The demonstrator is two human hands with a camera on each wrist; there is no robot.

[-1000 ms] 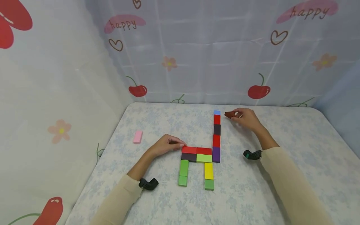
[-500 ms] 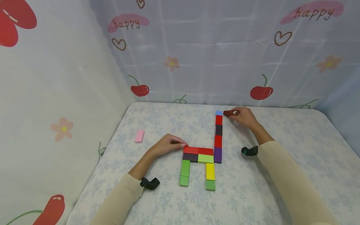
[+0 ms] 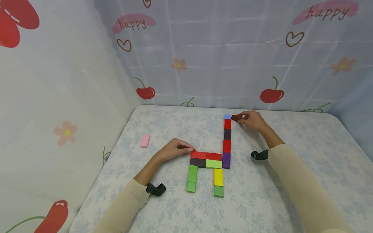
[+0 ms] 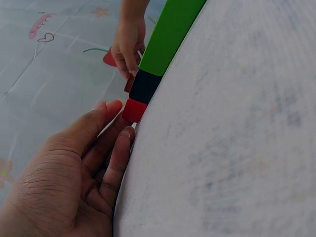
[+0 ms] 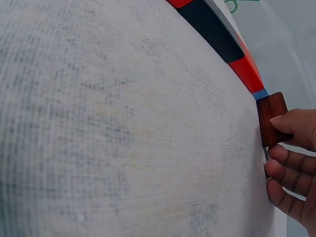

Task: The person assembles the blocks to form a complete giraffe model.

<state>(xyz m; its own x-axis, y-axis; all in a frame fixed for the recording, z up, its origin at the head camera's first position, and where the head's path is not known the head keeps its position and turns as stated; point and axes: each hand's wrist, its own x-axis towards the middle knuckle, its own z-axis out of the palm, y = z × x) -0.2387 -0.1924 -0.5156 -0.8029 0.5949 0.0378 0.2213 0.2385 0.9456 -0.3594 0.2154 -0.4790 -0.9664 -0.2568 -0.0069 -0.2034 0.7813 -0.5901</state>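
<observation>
My right hand point(image 3: 253, 120) pinches a brown wooden block point(image 3: 236, 117) between thumb and fingers. Its left end meets the small blue block point(image 3: 228, 116) that tops a column of blocks; in the right wrist view the brown block point(image 5: 271, 118) also adjoins the blue one. Below the blue lie a red block point(image 3: 227, 124), a black one point(image 3: 227, 134), another red one point(image 3: 226, 146) and a purple one point(image 3: 226, 160). Fingertips of my left hand point(image 3: 172, 150) rest at the left end of a red block point(image 3: 198, 155) in the horizontal rows, fingers loosely bent.
Green blocks point(image 3: 192, 173) and a yellow block point(image 3: 218, 177) extend downward from the rows as two legs. A pink block point(image 3: 145, 140) lies apart at the left. Behind the patterned tabletop point(image 3: 247, 207) hangs a printed curtain point(image 3: 215, 64).
My right hand has brought the brown block leftward, from a gap beside the column to contact with the blue block. The left hand stays at the red block's end. The head view shifts slightly.
</observation>
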